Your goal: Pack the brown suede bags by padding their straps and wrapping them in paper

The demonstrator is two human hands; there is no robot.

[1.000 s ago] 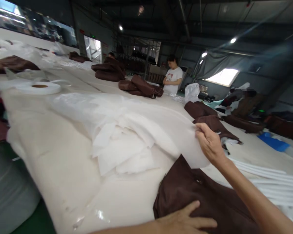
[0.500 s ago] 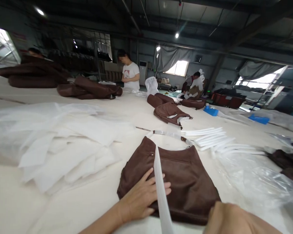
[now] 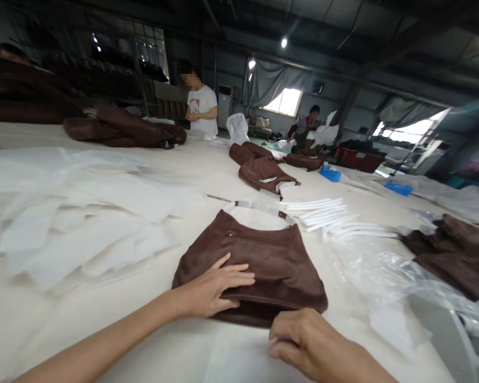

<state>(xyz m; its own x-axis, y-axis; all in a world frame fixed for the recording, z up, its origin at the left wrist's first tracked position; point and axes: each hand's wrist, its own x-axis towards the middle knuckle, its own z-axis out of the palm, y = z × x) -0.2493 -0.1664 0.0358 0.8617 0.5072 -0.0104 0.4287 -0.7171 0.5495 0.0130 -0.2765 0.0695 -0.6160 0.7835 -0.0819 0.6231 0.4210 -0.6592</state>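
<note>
A brown handbag (image 3: 263,255) lies on the white table with its wrapped handle (image 3: 259,205) at the far side. Spread flat across the front of the bag is my left hand (image 3: 215,284), fingers apart. My right hand (image 3: 303,338) is closed in a pinch just below the bag's near edge, at a thin white translucent sheet (image 3: 239,354) lying in front of the bag. The fingertips of the right hand are partly hidden.
Thin white sheets (image 3: 91,223) are heaped at left. White padded strips (image 3: 327,218) and crumpled clear plastic (image 3: 387,282) lie at right, with brown bags (image 3: 459,244) beyond. More brown bags (image 3: 263,173) stand farther back. Two people (image 3: 203,109) are across the table.
The upright white strip above the bag has gone from there, and a sheet now lies low in front. The view has shifted right; my right hand has come in along the bag's near edge.
</note>
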